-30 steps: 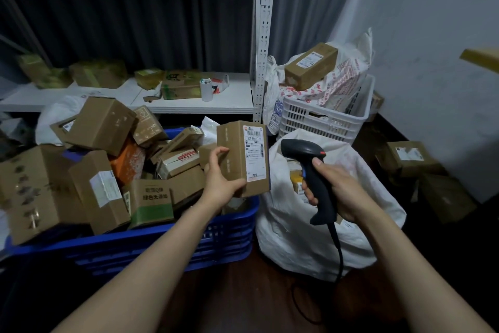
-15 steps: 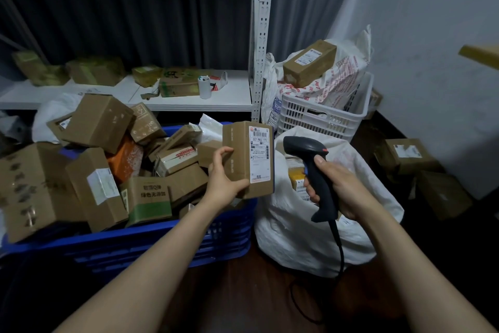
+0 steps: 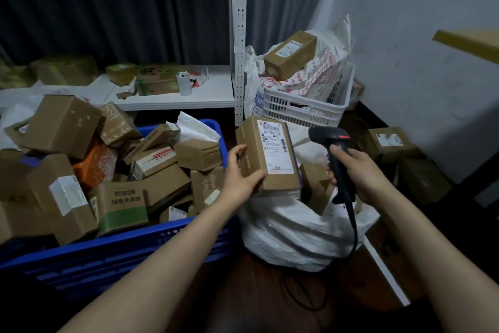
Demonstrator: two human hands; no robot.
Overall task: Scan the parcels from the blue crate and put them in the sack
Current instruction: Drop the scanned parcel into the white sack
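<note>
Over sack [image 3: 291, 232], left hand [image 3: 240, 181] grips parcel [image 3: 259, 160], right hand [image 3: 356, 170] scanner [image 3: 327, 134]; white basket [image 3: 305, 108] behind.

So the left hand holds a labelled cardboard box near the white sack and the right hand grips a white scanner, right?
Not quite. The head view shows the scanner is black, not white. The rest holds: the left hand holds the labelled cardboard box near the white sack, and the right hand grips the scanner.

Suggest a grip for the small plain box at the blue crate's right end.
From above, probably: thumb on the near face of the small plain box, fingers on the far face. It lies topmost in the blue crate, top bare, neighbours crowding its left and lower edges.
</note>
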